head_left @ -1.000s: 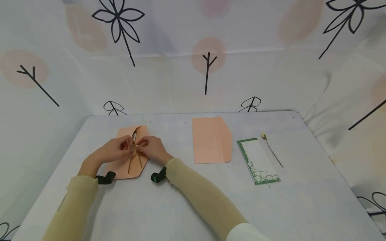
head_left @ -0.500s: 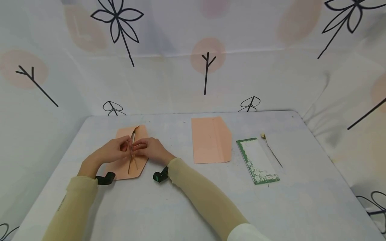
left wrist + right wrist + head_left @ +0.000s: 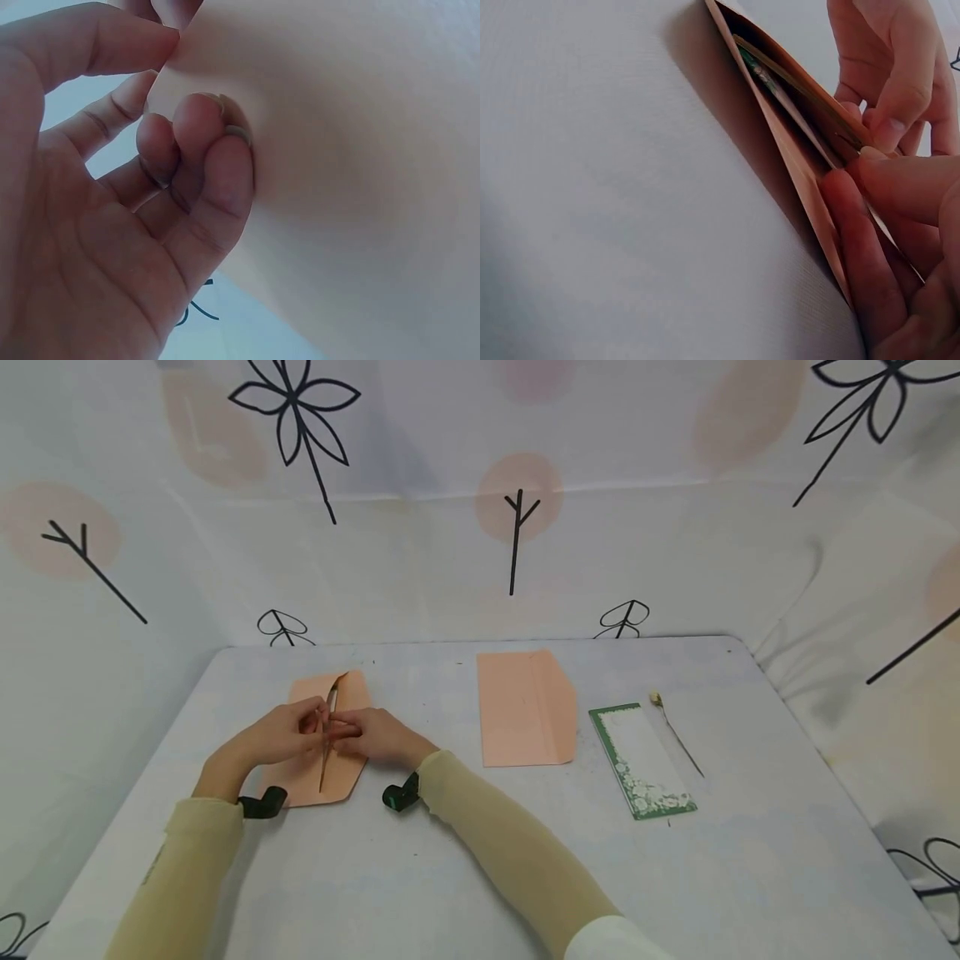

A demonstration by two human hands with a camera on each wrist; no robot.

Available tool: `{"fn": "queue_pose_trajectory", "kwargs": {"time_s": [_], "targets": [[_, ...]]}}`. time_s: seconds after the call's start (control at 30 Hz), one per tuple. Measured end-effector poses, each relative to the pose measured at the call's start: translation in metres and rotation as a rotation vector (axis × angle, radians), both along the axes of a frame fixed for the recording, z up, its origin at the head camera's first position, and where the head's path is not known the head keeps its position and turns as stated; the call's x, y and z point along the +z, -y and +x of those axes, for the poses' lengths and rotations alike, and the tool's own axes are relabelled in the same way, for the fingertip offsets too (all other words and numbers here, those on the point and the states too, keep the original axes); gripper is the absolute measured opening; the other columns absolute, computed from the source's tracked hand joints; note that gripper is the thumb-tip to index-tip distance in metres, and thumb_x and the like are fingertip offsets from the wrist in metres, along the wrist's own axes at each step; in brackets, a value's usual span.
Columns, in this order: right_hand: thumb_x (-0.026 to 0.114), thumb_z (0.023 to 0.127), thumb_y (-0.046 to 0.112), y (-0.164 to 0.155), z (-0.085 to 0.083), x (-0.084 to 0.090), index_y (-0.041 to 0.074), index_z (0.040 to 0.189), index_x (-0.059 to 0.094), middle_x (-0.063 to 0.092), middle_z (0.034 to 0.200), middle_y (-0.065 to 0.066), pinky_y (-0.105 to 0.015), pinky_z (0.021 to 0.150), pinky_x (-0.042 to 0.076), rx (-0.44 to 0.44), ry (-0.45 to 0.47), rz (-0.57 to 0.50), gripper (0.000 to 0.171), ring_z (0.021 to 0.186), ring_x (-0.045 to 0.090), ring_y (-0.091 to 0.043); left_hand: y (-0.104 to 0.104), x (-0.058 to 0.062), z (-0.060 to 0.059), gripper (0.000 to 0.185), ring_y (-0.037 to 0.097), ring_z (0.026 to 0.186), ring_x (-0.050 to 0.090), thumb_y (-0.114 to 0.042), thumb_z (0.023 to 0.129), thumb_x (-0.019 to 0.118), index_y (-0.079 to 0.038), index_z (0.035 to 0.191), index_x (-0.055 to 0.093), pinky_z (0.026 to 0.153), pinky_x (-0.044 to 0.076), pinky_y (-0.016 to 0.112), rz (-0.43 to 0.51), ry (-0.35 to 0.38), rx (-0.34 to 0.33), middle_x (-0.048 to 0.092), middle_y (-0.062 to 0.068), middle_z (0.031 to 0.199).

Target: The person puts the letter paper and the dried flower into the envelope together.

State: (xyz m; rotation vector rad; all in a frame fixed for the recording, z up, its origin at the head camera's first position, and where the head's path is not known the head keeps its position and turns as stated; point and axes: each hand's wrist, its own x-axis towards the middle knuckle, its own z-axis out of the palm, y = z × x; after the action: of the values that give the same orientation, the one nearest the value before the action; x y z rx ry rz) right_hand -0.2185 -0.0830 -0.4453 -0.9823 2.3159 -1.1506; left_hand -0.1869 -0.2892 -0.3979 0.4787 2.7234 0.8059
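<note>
A peach envelope stands partly gaped open at the left of the table. My left hand pinches one edge of its opening between thumb and fingertips. My right hand reaches in from the other side, its thumb and fingers curled together at the opening. In the right wrist view, a thin brown stem shows at the thumb, most of it hidden. Inside the envelope I see a card with a green floral edge. The left wrist view shows the left fingers close against the peach paper.
A second peach envelope lies flat at the middle back. To its right are a white card with a green floral border and a dried flower on a thin stem. A patterned cloth hangs behind the table.
The right hand has shifted slightly down and its fingers have closed in toward the left hand. The thin stem seen below it earlier no longer shows in the head view. The left hand stays put.
</note>
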Motion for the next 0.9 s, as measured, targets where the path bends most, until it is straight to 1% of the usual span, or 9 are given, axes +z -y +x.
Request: {"fn": "queue_pose_trajectory", "kwargs": {"time_s": [0.13,0.27,0.37,0.47,0.57,0.67,0.73,0.8,0.9], "targets": [[0.061,0.099,0.032,-0.002,-0.0012,-0.0016,0.028,0.152,0.041,0.066,0.125,0.009,-0.028,0.104,0.038,-0.005,-0.013,0.002,0.057,0.127,0.048,-0.005,-0.0009,0.001,0.0011,0.018,0.02,0.066,0.046,-0.003,0.087,0.059,-0.009,0.102,0.051,0.059,0.036,0.03,0.007,0.012,0.002,0.046,0.003,0.074],[0.064,0.098,0.027,-0.0033,-0.0013,-0.0035,0.025,0.151,0.044,0.069,0.119,0.012,-0.027,0.104,0.037,-0.028,0.051,-0.071,0.057,0.125,0.05,-0.002,-0.0019,0.002,0.0019,0.018,0.021,0.065,0.046,-0.002,0.088,0.058,-0.009,0.102,0.051,0.058,0.036,0.031,0.012,0.021,0.006,0.046,0.003,0.074],[0.067,0.097,0.022,-0.0044,-0.0017,-0.0051,0.024,0.149,0.047,0.07,0.115,0.012,-0.024,0.101,0.039,-0.057,0.118,-0.134,0.055,0.117,0.056,0.001,-0.0024,0.0019,0.0022,0.018,0.021,0.066,0.047,-0.003,0.087,0.058,-0.009,0.102,0.052,0.059,0.036,0.031,0.016,0.021,0.008,0.046,0.003,0.074],[0.068,0.096,0.022,-0.0052,-0.0026,-0.0063,0.022,0.146,0.051,0.07,0.114,0.012,-0.023,0.099,0.041,-0.089,0.17,-0.174,0.053,0.11,0.059,0.003,-0.0022,0.0007,0.0021,0.018,0.02,0.068,0.047,-0.003,0.088,0.06,-0.009,0.102,0.052,0.06,0.036,0.032,0.017,0.02,0.01,0.046,0.003,0.075],[0.069,0.095,0.022,-0.0056,-0.0031,-0.007,0.021,0.144,0.053,0.07,0.113,0.012,-0.022,0.097,0.042,-0.106,0.208,-0.2,0.051,0.108,0.06,0.003,-0.0019,-0.0007,0.0021,0.017,0.02,0.068,0.047,-0.004,0.088,0.061,-0.009,0.103,0.052,0.06,0.037,0.032,0.015,0.021,0.012,0.046,0.003,0.075],[0.068,0.096,0.023,-0.006,-0.003,-0.007,0.022,0.144,0.053,0.07,0.115,0.01,-0.022,0.096,0.042,-0.101,0.206,-0.201,0.05,0.108,0.06,0.002,-0.0019,-0.0014,0.0025,0.017,0.02,0.067,0.047,-0.005,0.089,0.061,-0.009,0.103,0.052,0.06,0.037,0.032,0.013,0.021,0.01,0.046,0.002,0.075],[0.066,0.097,0.022,-0.0067,-0.0029,-0.0063,0.025,0.146,0.051,0.069,0.119,0.009,-0.023,0.098,0.042,-0.088,0.193,-0.188,0.05,0.111,0.059,0.001,-0.0022,-0.0014,0.0029,0.017,0.02,0.067,0.047,-0.005,0.089,0.061,-0.009,0.103,0.052,0.059,0.036,0.031,0.012,0.018,0.009,0.046,0.002,0.074],[0.062,0.1,0.022,-0.0078,-0.0029,-0.005,0.028,0.149,0.047,0.067,0.124,0.008,-0.025,0.101,0.04,-0.068,0.174,-0.159,0.052,0.117,0.056,0.0,-0.0023,-0.0012,0.0032,0.017,0.019,0.066,0.046,-0.005,0.088,0.061,-0.008,0.102,0.052,0.059,0.036,0.031,0.017,0.012,0.003,0.046,0.002,0.074],[0.056,0.102,0.022,-0.0093,-0.0036,-0.0023,0.032,0.154,0.036,0.063,0.131,0.008,-0.029,0.105,0.036,-0.017,0.12,-0.087,0.057,0.126,0.049,-0.002,-0.0024,-0.0017,0.0028,0.016,0.019,0.065,0.046,-0.004,0.087,0.06,-0.008,0.101,0.052,0.058,0.035,0.03,0.021,0.001,0.006,0.046,0.002,0.073]]}}
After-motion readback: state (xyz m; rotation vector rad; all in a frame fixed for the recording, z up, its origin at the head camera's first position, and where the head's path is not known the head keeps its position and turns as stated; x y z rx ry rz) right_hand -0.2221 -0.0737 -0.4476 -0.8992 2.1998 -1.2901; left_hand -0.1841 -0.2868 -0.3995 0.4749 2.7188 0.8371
